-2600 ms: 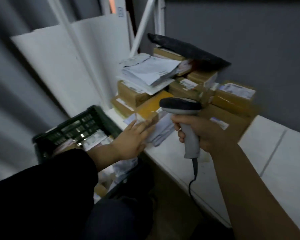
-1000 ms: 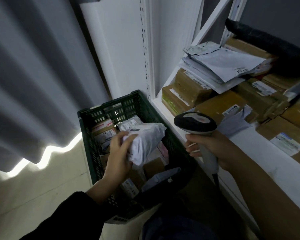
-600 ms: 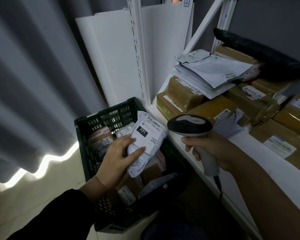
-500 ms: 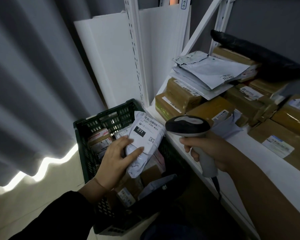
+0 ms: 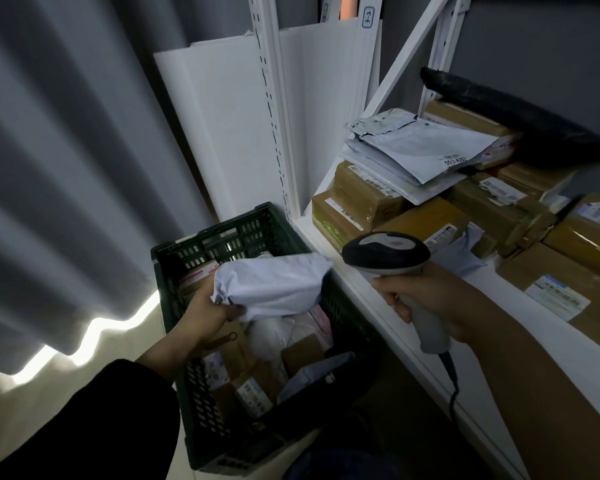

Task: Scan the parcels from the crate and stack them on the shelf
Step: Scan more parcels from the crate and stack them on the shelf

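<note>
A: It's a dim room with a grey curtain (image 5: 66,168) on the left. What's nearest?
B: The left hand (image 5: 205,313), in the middle of the frame. It grips a white bag (image 5: 274,289) by its bunched end, just above the crate (image 5: 222,237).
A: Will it be hard to hold?
B: I think it's soft, light and a bit slippery. Better to hold under its fat middle too.
A: And the other hand?
B: The right hand (image 5: 426,299) is closed round the scanner (image 5: 388,258).
A: Where is there room?
B: Farther right, the shelf (image 5: 489,280) has a bare strip in front of the boxes (image 5: 361,202). Mind its front edge.
</note>
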